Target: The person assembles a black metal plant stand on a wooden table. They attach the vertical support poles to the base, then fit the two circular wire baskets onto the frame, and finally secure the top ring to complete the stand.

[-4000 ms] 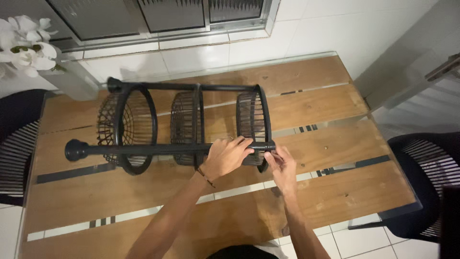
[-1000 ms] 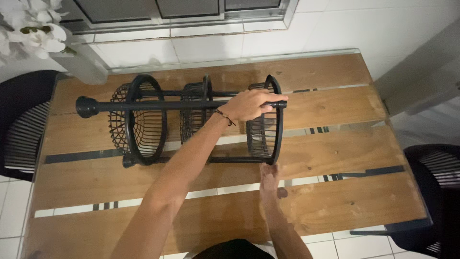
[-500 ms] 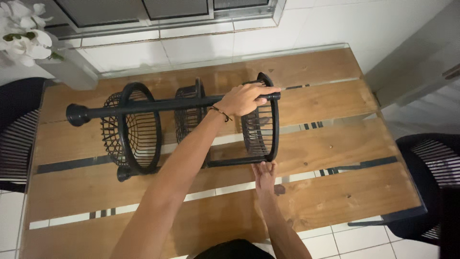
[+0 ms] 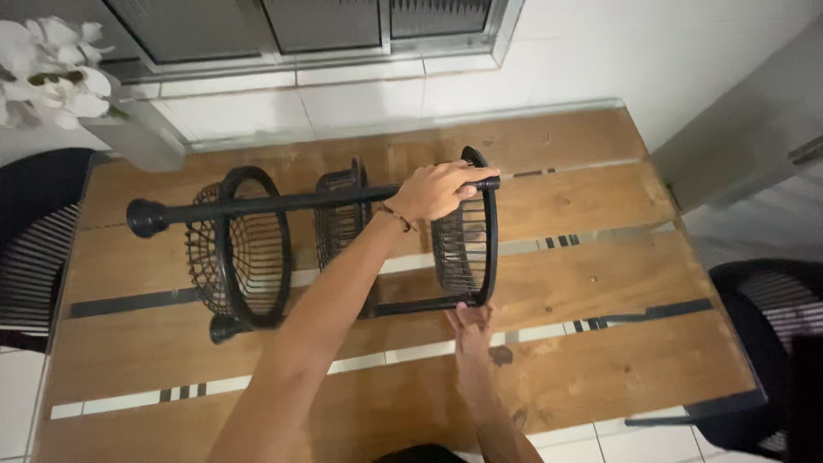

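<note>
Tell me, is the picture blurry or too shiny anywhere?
Head view: soft, even light; pale glare streaks on the table; rack and both hands, left hand and right hand, fairly sharp; white flowers overbright; edges bend slightly.

One black wire rack [image 4: 343, 249] lies on its side on one wooden counter [image 4: 583, 360]. The rack has three round baskets: a large one [image 4: 244, 253] on the left, a smaller one [image 4: 341, 219] in the middle and one [image 4: 467, 240] on the right. Two long poles show on the rack, an upper one [image 4: 274, 204] and a lower one [image 4: 411, 305]. Two hands are in view, the left hand [image 4: 437, 190] and the right hand [image 4: 473, 330]. Two dark chairs stand beside the counter, one at the left [image 4: 34, 249] and one at the right [image 4: 763, 343]. One vase of white flowers [image 4: 60, 73] sits at the far left corner.
</note>
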